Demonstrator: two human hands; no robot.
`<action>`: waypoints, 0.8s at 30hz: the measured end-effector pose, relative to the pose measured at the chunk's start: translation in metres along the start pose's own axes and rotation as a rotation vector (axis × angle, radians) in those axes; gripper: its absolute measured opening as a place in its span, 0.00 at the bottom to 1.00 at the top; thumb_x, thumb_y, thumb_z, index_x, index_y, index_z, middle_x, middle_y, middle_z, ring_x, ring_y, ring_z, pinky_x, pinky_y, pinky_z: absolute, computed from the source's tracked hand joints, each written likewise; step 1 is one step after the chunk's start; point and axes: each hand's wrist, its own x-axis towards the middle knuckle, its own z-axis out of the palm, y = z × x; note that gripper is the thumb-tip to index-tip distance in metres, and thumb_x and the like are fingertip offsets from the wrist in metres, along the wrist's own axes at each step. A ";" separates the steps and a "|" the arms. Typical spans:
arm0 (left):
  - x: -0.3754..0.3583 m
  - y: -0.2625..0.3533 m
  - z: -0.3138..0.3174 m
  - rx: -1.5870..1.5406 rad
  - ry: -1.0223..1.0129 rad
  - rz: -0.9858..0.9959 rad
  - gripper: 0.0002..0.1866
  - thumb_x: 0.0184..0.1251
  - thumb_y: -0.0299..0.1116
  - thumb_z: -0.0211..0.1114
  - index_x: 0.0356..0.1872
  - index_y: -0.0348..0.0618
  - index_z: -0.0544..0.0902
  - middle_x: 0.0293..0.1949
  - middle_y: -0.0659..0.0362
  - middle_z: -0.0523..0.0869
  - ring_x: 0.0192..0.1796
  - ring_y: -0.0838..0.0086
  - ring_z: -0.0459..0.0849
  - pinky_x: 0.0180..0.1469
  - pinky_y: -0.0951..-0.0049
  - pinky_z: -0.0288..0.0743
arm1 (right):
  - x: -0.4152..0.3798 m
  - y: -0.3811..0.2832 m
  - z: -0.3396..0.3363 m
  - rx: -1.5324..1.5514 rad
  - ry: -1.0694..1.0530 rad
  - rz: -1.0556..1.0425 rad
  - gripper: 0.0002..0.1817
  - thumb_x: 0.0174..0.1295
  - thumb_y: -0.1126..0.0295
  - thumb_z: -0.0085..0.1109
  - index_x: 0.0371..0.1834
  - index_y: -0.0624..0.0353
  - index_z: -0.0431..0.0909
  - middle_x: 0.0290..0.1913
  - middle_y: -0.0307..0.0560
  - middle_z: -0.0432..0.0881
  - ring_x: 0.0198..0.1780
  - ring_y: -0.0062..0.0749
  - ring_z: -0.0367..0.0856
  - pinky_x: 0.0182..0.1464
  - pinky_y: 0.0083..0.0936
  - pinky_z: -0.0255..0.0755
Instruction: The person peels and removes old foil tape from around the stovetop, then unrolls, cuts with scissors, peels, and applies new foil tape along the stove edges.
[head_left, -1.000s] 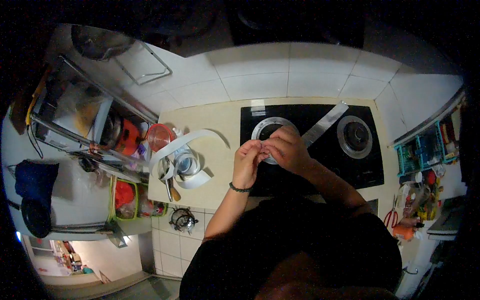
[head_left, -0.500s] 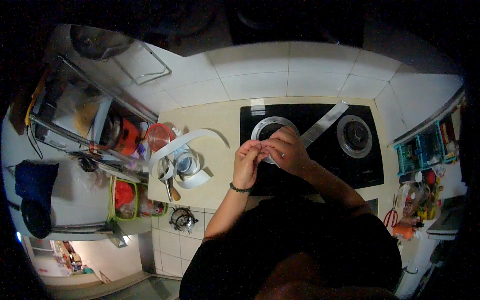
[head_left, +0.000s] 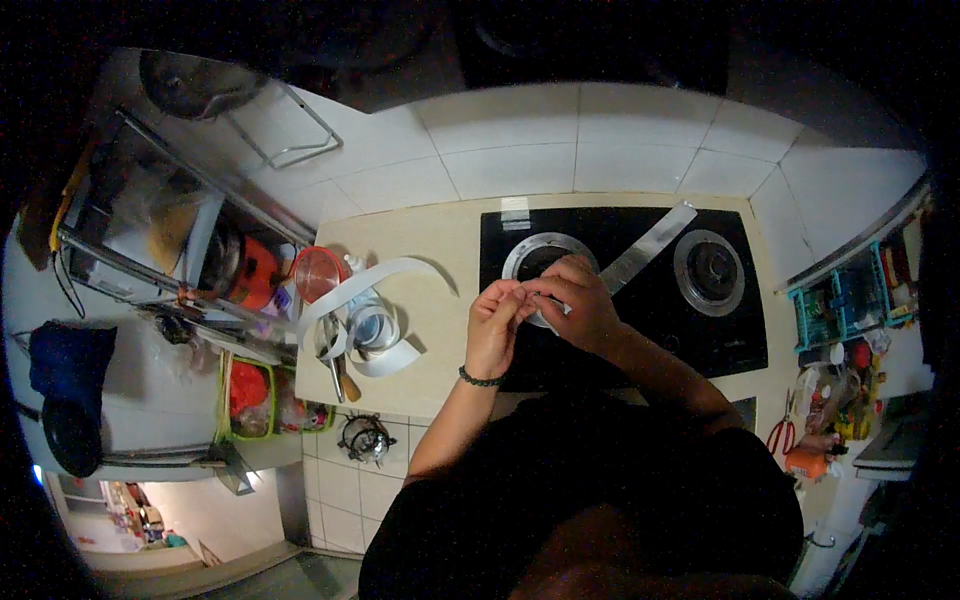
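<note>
My left hand (head_left: 495, 318), with a dark bead bracelet at the wrist, and my right hand (head_left: 575, 305) meet fingertip to fingertip over the left burner (head_left: 515, 255) of the black cooktop (head_left: 640, 345). Both are closed in a pinch; what sits between the fingers is too small to make out. A shiny silver strip (head_left: 650, 245) lies slantwise over the cooktop between the two burners, its lower end beside my right hand. Left of my hands, a curled white strip (head_left: 400, 268) loops over the cream counter (head_left: 430, 345).
Near the white strip are a red round container (head_left: 320, 272), a clear cup (head_left: 370, 328) and a wooden-handled tool (head_left: 350, 388). A burner grate (head_left: 366, 438) stands below the counter edge. Red-handled scissors (head_left: 783, 435) and an orange bottle (head_left: 808, 461) are at right.
</note>
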 end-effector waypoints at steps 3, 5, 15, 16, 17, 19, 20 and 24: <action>0.000 0.000 -0.002 0.010 0.008 -0.017 0.05 0.66 0.26 0.56 0.36 0.36 0.78 0.34 0.58 0.83 0.34 0.79 0.80 0.42 0.80 0.74 | 0.000 -0.002 -0.001 0.020 -0.006 0.040 0.10 0.46 0.74 0.65 0.34 0.58 0.80 0.34 0.45 0.75 0.39 0.41 0.75 0.44 0.35 0.68; 0.003 -0.006 -0.014 0.038 -0.062 -0.034 0.06 0.67 0.29 0.57 0.39 0.39 0.78 0.37 0.59 0.83 0.40 0.77 0.82 0.45 0.76 0.77 | -0.001 -0.003 0.000 0.041 -0.004 0.078 0.10 0.46 0.75 0.64 0.34 0.58 0.80 0.34 0.45 0.75 0.40 0.41 0.75 0.44 0.34 0.69; 0.000 -0.010 -0.016 -0.023 -0.039 -0.134 0.06 0.68 0.28 0.56 0.39 0.38 0.77 0.36 0.58 0.83 0.38 0.75 0.82 0.45 0.76 0.77 | -0.018 0.007 0.012 0.164 0.026 0.163 0.08 0.48 0.79 0.62 0.33 0.61 0.80 0.37 0.47 0.79 0.41 0.40 0.79 0.44 0.30 0.72; 0.000 -0.013 -0.018 -0.025 -0.028 -0.138 0.05 0.67 0.28 0.56 0.39 0.37 0.77 0.36 0.58 0.83 0.38 0.75 0.82 0.45 0.76 0.77 | -0.019 0.007 0.012 0.172 0.034 0.164 0.08 0.48 0.79 0.62 0.33 0.61 0.80 0.37 0.47 0.79 0.41 0.40 0.79 0.44 0.30 0.72; 0.000 -0.014 -0.020 -0.027 -0.017 -0.142 0.05 0.67 0.28 0.56 0.39 0.37 0.77 0.36 0.58 0.83 0.38 0.75 0.82 0.45 0.76 0.77 | -0.019 0.007 0.012 0.173 0.033 0.164 0.08 0.48 0.79 0.62 0.33 0.61 0.80 0.37 0.47 0.79 0.41 0.40 0.79 0.44 0.30 0.72; 0.000 -0.014 -0.020 -0.023 -0.011 -0.148 0.05 0.67 0.27 0.56 0.39 0.37 0.77 0.36 0.58 0.83 0.38 0.75 0.82 0.45 0.76 0.77 | -0.019 0.006 0.012 0.120 0.036 0.135 0.07 0.48 0.79 0.62 0.32 0.61 0.80 0.38 0.47 0.79 0.41 0.39 0.79 0.45 0.30 0.72; 0.000 -0.014 -0.020 -0.018 -0.006 -0.155 0.05 0.67 0.27 0.55 0.39 0.38 0.77 0.36 0.58 0.83 0.38 0.75 0.82 0.45 0.76 0.78 | -0.019 0.006 0.013 0.120 0.036 0.135 0.07 0.48 0.79 0.62 0.32 0.61 0.80 0.38 0.47 0.79 0.41 0.39 0.79 0.45 0.30 0.72; 0.000 -0.015 -0.023 -0.005 -0.007 -0.160 0.04 0.67 0.26 0.55 0.38 0.39 0.77 0.35 0.59 0.83 0.38 0.75 0.82 0.45 0.76 0.77 | -0.019 0.006 0.014 0.115 0.052 0.098 0.07 0.48 0.79 0.62 0.32 0.59 0.80 0.38 0.46 0.80 0.41 0.38 0.79 0.45 0.30 0.72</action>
